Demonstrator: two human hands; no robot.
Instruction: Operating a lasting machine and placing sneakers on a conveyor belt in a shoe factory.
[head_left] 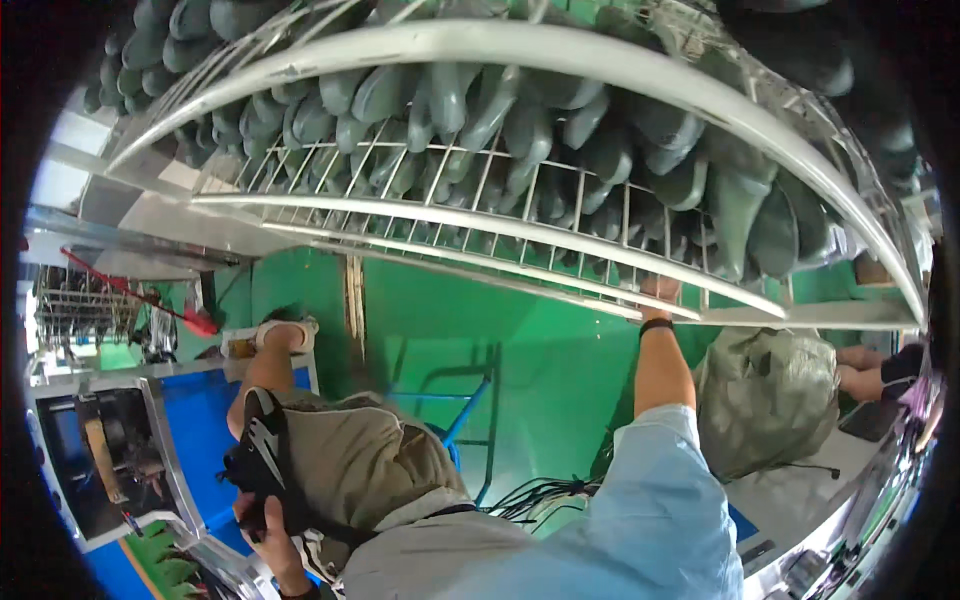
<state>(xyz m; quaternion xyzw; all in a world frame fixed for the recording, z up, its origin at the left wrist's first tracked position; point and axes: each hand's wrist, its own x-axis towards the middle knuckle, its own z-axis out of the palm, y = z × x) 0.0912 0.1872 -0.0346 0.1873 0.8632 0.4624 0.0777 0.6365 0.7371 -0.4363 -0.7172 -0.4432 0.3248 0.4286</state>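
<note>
1 white rack (pixel 480 40) of grey forms (pixel 740 215) stands ahead, likely heavy and stiff, best held by its lower rails (pixel 450 214). Right grip (pixel 660 288) is there, closure unclear; left grip (pixel 270 545) holds a black item (pixel 257 514).

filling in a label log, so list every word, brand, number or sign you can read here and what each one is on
None: I can't read any words or numbers in this view.
Black item by the left hand: a white mark, no lettering I can make out.
Rack and green bag: no text visible.
Clutter at the far right edge: too small and blurred to tell.
</note>
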